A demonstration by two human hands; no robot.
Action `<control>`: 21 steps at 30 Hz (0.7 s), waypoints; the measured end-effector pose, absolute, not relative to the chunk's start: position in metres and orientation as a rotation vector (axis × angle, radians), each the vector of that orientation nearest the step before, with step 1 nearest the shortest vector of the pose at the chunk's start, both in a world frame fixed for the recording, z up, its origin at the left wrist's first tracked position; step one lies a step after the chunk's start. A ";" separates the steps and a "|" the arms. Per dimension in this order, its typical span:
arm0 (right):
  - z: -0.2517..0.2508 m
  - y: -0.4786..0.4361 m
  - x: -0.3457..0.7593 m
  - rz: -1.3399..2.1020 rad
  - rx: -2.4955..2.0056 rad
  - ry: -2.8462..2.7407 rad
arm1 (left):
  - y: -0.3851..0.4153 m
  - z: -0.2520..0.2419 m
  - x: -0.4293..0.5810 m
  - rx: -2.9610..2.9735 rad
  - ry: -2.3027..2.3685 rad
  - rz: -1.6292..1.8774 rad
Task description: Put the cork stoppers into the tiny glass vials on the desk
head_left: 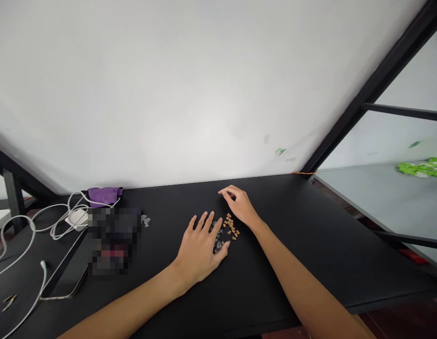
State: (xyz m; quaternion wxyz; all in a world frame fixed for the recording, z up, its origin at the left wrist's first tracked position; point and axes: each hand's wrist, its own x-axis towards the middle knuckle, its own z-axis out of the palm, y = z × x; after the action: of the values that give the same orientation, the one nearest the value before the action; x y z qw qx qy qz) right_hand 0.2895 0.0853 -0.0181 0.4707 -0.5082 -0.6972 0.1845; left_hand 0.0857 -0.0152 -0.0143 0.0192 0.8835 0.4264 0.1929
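Both hands at small pieces, middle of black table [310, 235].
Left hand [199, 247] flat, fingers wide over clear pieces [218, 238]. Right hand [239, 205] fingers curled narrow, can't tell if pinching anything. Brown pieces [231, 226] bunched between hands, look only partly separated. Clear strays [145, 220], white cable [45, 226], purple cloth [103, 194] far left; nothing blocks.
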 end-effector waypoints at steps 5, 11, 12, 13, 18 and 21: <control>-0.017 0.085 0.289 0.463 -1.248 -1.708 | -0.003 -0.014 0.083 2.747 1.346 0.606; -0.017 0.085 0.289 0.477 -1.250 -1.697 | 0.020 -0.013 0.081 2.802 1.354 0.529; -0.018 0.085 0.289 0.477 -1.249 -1.696 | 0.023 -0.014 0.081 2.812 1.341 0.527; -0.018 0.085 0.289 0.476 -1.247 -1.695 | 0.024 -0.014 0.081 2.821 1.323 0.535; -0.016 0.084 0.289 0.483 -1.239 -1.707 | 0.025 -0.010 0.080 2.843 1.277 0.661; -0.006 0.079 0.291 0.507 -1.251 -1.744 | 0.024 -0.002 0.072 2.835 1.266 0.707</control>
State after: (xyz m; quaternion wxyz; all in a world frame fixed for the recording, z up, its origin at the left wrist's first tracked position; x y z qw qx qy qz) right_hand 0.2913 0.0789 -0.0061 0.4511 -0.5064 -0.7057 0.2053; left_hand 0.0722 0.0243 -0.0022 -0.0214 0.8901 0.3976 0.2218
